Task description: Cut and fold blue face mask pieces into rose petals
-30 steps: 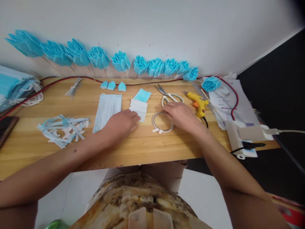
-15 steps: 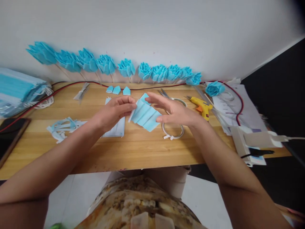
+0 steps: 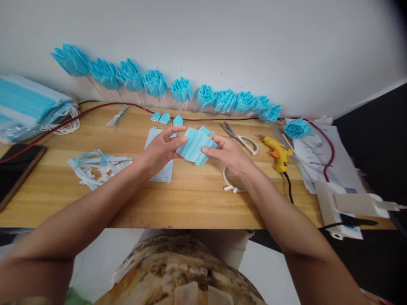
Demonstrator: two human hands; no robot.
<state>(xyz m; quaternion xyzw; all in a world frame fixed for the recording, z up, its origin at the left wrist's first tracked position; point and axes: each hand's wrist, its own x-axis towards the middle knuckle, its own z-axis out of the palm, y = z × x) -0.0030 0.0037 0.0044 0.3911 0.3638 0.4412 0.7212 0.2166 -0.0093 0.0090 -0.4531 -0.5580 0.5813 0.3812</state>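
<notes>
Between my two hands is a creased light-blue piece of mask fabric (image 3: 196,147), held above the table. My left hand (image 3: 162,152) grips its left edge between thumb and fingers. At its right side, my right hand (image 3: 227,151) pinches it with the thumb on the near face. A flat blue face mask (image 3: 162,174) lies beneath my left hand, partly covered by it. Beyond the fabric sit several small blue house-shaped pieces (image 3: 164,118). Scissors (image 3: 240,137) with pale handles rest just past my right hand.
Several blue fabric flowers (image 3: 154,82) on sticks lean against the wall. Cut scraps (image 3: 98,167) lie left, near a phone (image 3: 19,169) and packed masks (image 3: 32,106). On the right are a yellow glue gun (image 3: 279,154), a roll of tape (image 3: 233,181) and a power strip (image 3: 333,209).
My right hand has closed on the right side of the fabric, where it was held apart before. The fabric has turned slightly, and the view has shifted.
</notes>
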